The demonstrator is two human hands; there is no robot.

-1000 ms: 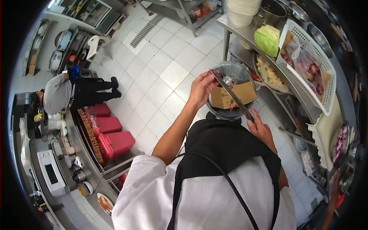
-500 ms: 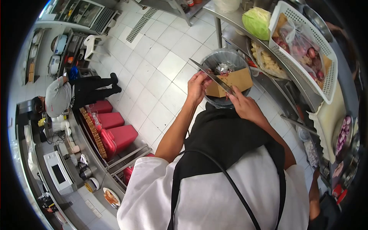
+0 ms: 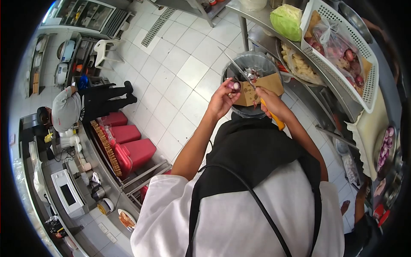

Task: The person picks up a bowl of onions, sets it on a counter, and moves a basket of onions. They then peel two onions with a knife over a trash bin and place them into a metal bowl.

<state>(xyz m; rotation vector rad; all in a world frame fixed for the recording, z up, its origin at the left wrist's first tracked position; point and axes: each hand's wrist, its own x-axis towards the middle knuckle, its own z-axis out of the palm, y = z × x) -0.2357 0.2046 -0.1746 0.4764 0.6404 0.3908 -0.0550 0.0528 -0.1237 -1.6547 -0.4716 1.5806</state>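
My left hand [image 3: 221,100] is closed round a small red onion [image 3: 234,86], holding it up by the fingertips with a pale cut end showing. A kitchen knife [image 3: 276,115] with a yellow-orange handle is gripped in my right hand [image 3: 272,104]. Its long blade slants up and to the left, a short way to the right of the onion and apart from it. Beneath both hands stands a bin [image 3: 245,112] lined with a grey bag. Inside it lie a piece of brown cardboard [image 3: 266,88] and some peel scraps.
A white perforated basket [image 3: 338,82] of red onions [image 3: 351,55] sits on the steel counter, beside a cabbage [image 3: 286,22]. Peeled onions [image 3: 387,143] fill a bowl at far right. Another person's arm [image 3: 360,199] shows at lower right; a second person [image 3: 66,109] stands at left.
My left hand has turned, bringing the onion into view. The knife has moved away from the left hand's fingers, its blade pointing more steeply up, and its yellow-orange handle now shows.
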